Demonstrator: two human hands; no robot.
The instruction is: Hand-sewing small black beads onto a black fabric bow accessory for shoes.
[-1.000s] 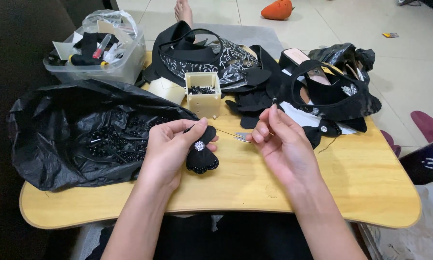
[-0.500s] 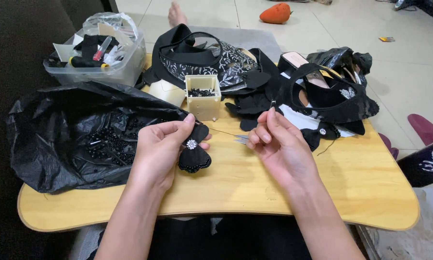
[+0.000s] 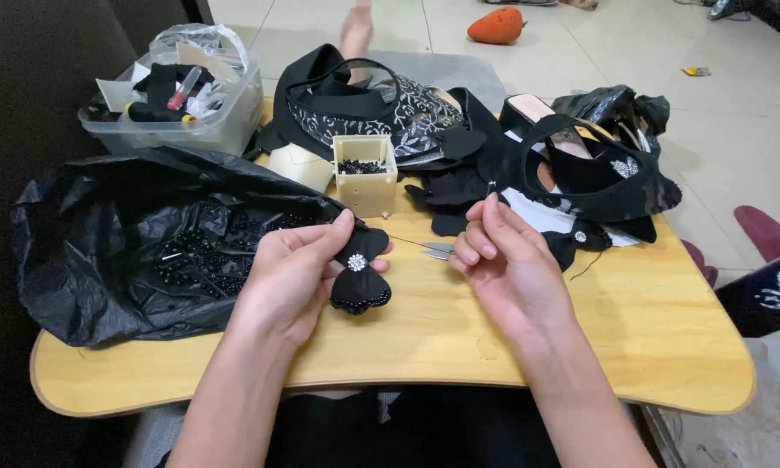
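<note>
Wooden lap table [image 3: 667, 347]: near edge and right corner visible, back half buried under stuff, so its far edge can't be traced.

Black plastic bag [image 3: 87, 251], biggest item, covers the left third of the table. Mouth open toward centre, dark beaded pieces [image 3: 199, 260] inside; black on black, can't separate individual items.

Pile of black fabric and shoe parts [image 3: 581, 173] at back right, overlapping. One pale insole [image 3: 533, 108] pokes out, and there's a small sparkly ornament [image 3: 624, 166] on a strap. The rest is unreadable layers.

Black patterned piece with silver floral print [image 3: 390, 108] at back centre, partly under a black band.

Clear plastic tub [image 3: 225, 126] at back left, full of mixed bits, contents hard to tell.

Small cream box [image 3: 366, 178] of black beads stands just behind the hands, between bag and fabric pile.

Orange carrot-shaped toy [image 3: 497, 24] on the floor far back; bare foot [image 3: 357, 26] cut off by the top edge.

Left hand [image 3: 290, 273]: fingers closed around a small black fabric bow [image 3: 360, 277] with a rhinestone centre [image 3: 356, 262], thumb pinning it on top. Bow sits just above the table, centre-front.

Right hand [image 3: 507, 260]: thumb and forefinger pinched together on what's probably a needle [image 3: 492, 185]; only a tiny dark tip shows. Thin thread [image 3: 407, 241] runs from the bow toward it.

Small scissors [image 3: 438, 250] lie on the table between the hands, half hidden by the right fingers.
</note>
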